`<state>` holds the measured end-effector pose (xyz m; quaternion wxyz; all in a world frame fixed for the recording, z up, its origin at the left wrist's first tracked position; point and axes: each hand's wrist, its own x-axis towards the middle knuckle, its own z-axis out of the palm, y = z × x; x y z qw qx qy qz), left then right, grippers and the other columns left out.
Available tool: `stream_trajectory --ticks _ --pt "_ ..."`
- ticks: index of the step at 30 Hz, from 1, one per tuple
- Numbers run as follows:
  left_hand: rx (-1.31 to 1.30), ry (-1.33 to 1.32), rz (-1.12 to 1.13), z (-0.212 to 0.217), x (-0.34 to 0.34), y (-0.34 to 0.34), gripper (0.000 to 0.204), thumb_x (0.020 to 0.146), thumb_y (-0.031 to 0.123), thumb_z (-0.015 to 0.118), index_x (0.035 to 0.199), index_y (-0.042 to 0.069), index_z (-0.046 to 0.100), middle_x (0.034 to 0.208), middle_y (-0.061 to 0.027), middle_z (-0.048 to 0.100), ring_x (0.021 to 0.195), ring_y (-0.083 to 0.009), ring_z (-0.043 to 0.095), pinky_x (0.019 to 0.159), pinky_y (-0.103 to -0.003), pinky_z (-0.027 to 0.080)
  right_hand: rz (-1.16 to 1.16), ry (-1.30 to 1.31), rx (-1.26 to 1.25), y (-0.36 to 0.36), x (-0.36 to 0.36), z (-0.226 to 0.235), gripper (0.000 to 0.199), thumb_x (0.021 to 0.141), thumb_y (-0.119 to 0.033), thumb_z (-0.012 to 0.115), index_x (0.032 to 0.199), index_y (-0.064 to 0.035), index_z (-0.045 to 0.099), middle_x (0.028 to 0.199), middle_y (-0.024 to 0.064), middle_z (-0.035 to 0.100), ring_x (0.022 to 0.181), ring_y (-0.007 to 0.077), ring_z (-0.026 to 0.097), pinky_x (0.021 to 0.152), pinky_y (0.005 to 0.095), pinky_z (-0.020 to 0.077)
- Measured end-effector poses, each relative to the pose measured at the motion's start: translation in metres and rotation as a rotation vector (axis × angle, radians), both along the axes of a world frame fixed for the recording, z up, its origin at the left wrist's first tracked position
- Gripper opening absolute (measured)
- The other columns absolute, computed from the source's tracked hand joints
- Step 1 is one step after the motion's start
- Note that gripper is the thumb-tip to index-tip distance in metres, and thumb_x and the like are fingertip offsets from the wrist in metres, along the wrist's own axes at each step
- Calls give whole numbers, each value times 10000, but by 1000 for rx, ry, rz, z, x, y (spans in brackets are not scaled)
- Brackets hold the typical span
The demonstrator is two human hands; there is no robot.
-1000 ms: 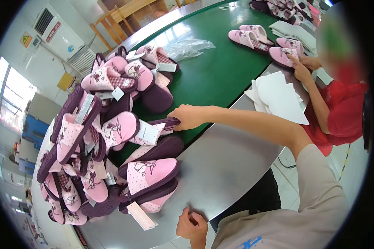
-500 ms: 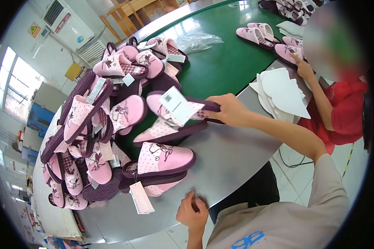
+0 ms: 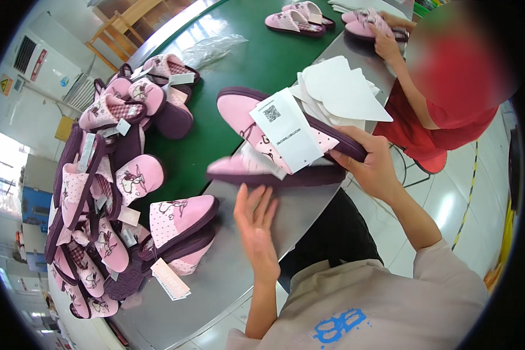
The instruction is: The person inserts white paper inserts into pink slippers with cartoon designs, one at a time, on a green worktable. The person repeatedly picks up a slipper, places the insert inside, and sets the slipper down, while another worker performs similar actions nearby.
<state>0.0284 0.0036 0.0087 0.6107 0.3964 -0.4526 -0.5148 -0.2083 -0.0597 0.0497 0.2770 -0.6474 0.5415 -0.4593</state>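
Note:
My right hand (image 3: 372, 163) grips a pair of pink slippers (image 3: 237, 112) with dark purple soles by the heel end, holding them over the table's near edge. From the pair hangs a white tag (image 3: 297, 149), which covers part of the upper slipper. Just below the lower slipper's toe is my left hand (image 3: 255, 236), its fingers spread and nothing in it. Another pink pair (image 3: 184, 213) rests on the grey metal tabletop (image 3: 239, 297), left of that hand, with a pale pink tag (image 3: 170, 280) beside it.
A heap of similar slippers (image 3: 111, 245) fills the left side. White shaped inserts (image 3: 338, 87) lie at the right edge. Clear plastic (image 3: 216, 49) and another pair (image 3: 294, 22) are on the green surface (image 3: 245, 70). Across, a person in red handles a slipper (image 3: 364, 26).
The view has swung rightward. My right hand has carried the slipper pair away from the heap, towards me. My left hand has risen off the table edge, and its curled fingers have spread.

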Motion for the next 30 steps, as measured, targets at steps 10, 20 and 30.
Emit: stream_trajectory --ticks 10,20,30 --pt "337 542 -108 -25 -5 -23 786 1062 626 487 1518 -15 501 1458 -194 633 1304 -348 646 1134 -548 514 319 123 -329 45 9 -14 675 824 -244 886 1435 -108 634 1546 202 510 1298 399 593 1029 500 545" --pt "523 564 -24 -32 19 -19 691 1081 535 482 1582 61 442 1475 -263 598 1104 -471 735 591 -401 681 182 380 -187 40 32 -80 596 827 -197 845 1370 -85 627 1519 169 501 1425 407 465 1196 546 376" --pt "429 22 36 5 6 4 804 901 170 665 1618 47 323 1427 -201 524 1268 -346 632 904 -499 659 -10 417 -168 31 37 -88 737 782 -249 858 1440 -62 582 1465 228 496 1256 429 528 1100 531 440"
